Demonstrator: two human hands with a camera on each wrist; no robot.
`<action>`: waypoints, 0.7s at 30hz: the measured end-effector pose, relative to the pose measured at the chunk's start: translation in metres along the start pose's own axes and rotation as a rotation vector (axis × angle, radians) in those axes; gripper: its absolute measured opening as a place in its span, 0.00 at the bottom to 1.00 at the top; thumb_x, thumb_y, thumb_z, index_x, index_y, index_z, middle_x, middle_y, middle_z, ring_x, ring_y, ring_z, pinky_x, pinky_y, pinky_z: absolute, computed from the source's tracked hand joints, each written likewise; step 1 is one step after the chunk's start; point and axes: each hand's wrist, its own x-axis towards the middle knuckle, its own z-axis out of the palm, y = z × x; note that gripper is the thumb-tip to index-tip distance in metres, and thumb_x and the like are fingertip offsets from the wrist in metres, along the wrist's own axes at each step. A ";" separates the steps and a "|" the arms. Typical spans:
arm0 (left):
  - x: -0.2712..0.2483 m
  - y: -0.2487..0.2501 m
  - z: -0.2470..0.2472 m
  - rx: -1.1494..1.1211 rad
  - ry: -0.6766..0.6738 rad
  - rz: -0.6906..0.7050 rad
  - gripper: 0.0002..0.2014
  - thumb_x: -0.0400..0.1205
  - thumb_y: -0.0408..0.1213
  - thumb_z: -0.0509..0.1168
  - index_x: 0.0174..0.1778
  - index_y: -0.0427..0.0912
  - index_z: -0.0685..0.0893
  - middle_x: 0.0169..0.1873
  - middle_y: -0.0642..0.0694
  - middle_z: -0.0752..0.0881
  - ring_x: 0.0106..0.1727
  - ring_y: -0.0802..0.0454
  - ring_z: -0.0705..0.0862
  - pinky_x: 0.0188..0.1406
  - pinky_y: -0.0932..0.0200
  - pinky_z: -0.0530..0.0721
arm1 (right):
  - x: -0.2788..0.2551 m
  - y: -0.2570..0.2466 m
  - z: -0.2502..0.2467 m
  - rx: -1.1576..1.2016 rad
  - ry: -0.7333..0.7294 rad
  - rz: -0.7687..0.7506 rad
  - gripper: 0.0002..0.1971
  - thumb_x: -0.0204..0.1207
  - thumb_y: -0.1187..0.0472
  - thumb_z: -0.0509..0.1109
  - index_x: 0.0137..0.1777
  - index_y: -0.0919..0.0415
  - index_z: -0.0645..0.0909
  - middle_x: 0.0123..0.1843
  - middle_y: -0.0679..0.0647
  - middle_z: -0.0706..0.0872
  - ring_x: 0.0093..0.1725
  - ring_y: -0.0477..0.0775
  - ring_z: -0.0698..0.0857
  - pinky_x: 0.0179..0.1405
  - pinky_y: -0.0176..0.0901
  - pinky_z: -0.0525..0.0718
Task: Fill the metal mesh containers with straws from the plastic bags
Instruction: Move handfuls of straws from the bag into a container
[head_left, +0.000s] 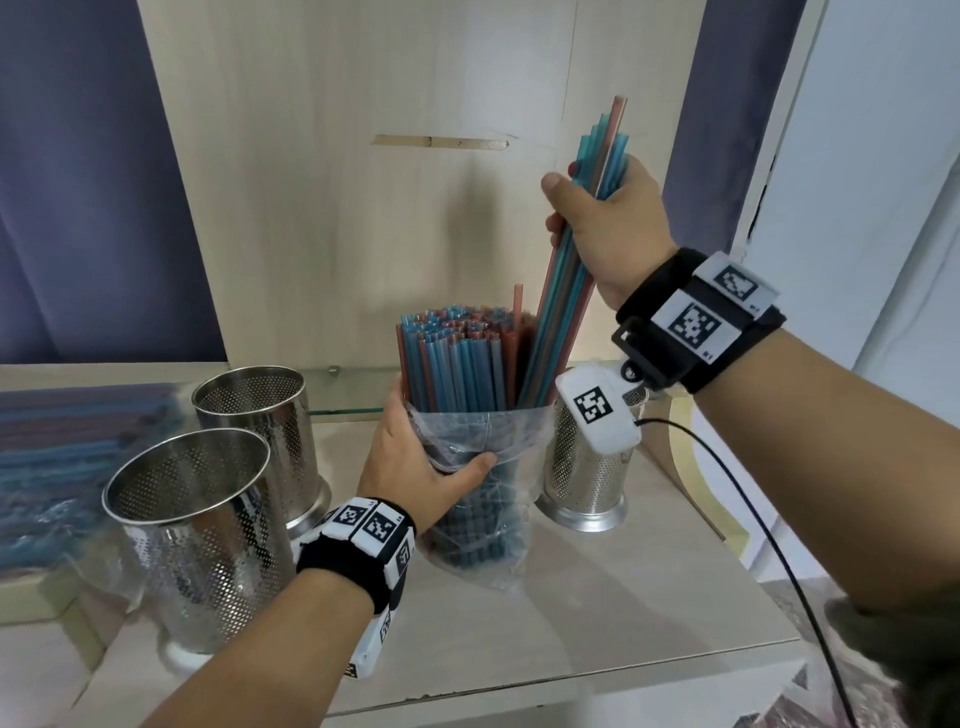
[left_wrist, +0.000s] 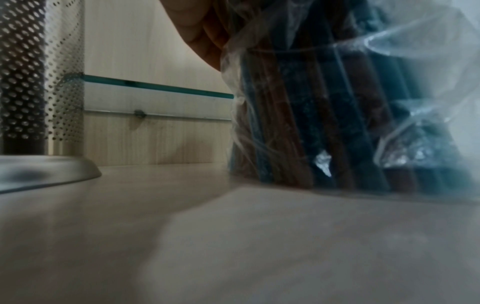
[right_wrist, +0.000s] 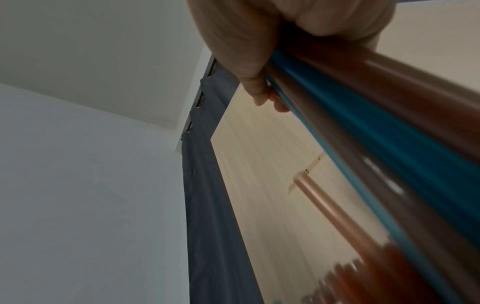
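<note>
A pale wood-grain shelf (head_left: 597, 613) meets an upright wooden back panel (head_left: 322, 218) along its rear edge. A thin glass ledge (head_left: 353, 402) runs low across that panel. Dark blue curtains (head_left: 78, 182) hang behind, beyond the panel's left and right edges, beside a white wall (right_wrist: 78, 185).

An indoor room, likely a home or small storeroom rather than a workshop: a pale wood-grain tabletop (head_left: 597, 613) backed by a matching laminate panel (head_left: 322, 182), dark blue curtains (head_left: 78, 182) hung on a rail against plain white walls (right_wrist: 78, 185), and perforated steel containers (head_left: 192, 525) standing beside a plastic bag (head_left: 483, 493) of coloured straws (head_left: 457, 364).
</note>
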 end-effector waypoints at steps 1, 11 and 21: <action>0.000 0.001 0.000 -0.005 -0.001 0.002 0.60 0.64 0.55 0.81 0.84 0.41 0.51 0.77 0.43 0.70 0.76 0.49 0.70 0.64 0.68 0.63 | 0.004 -0.004 -0.002 0.013 -0.005 0.000 0.09 0.80 0.62 0.73 0.46 0.57 0.73 0.36 0.51 0.80 0.30 0.47 0.83 0.40 0.49 0.87; 0.001 -0.006 0.002 0.020 0.014 0.031 0.59 0.65 0.58 0.79 0.84 0.43 0.51 0.77 0.44 0.70 0.76 0.47 0.71 0.68 0.63 0.67 | 0.034 -0.040 -0.051 0.127 0.098 -0.019 0.08 0.82 0.61 0.71 0.50 0.62 0.74 0.37 0.52 0.81 0.34 0.47 0.85 0.42 0.42 0.89; 0.002 -0.008 0.004 0.042 0.016 0.029 0.58 0.67 0.58 0.79 0.84 0.42 0.51 0.78 0.43 0.70 0.77 0.47 0.70 0.66 0.65 0.65 | 0.052 -0.031 -0.109 0.092 0.259 -0.011 0.09 0.79 0.57 0.72 0.46 0.60 0.75 0.29 0.50 0.83 0.32 0.51 0.84 0.39 0.47 0.88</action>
